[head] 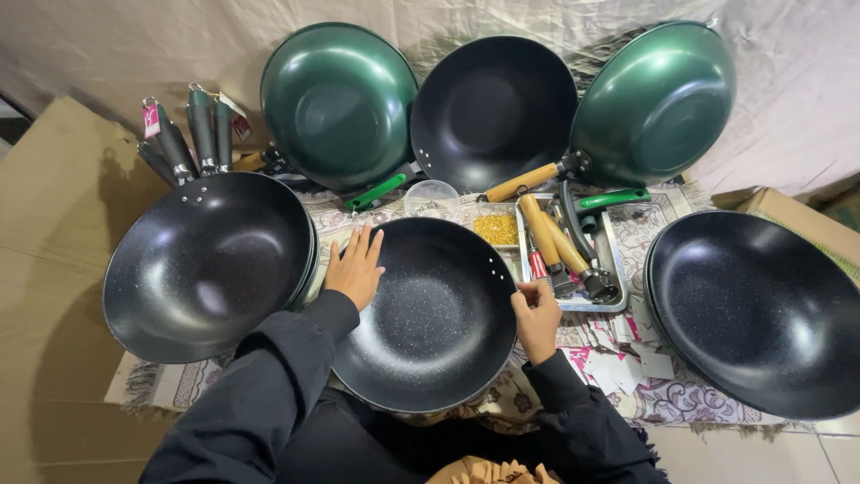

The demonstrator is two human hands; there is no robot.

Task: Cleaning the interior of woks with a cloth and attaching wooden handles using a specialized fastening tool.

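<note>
Black wok (425,314) lies at the centre of the patterned mat (681,399), between two other dark woks at 9 and 3 o'clock. Left hand (355,267) rests flat and open on its rim at 10 o'clock; right hand (537,318) pinches the rim at 3 o'clock beside the rivet holes, fingers closed on the edge. Steady pressure from both sides should keep it from rocking.

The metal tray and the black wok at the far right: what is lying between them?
Head view: between metal tray and right black wok, only patterned cloth and scattered paper tags.
</note>
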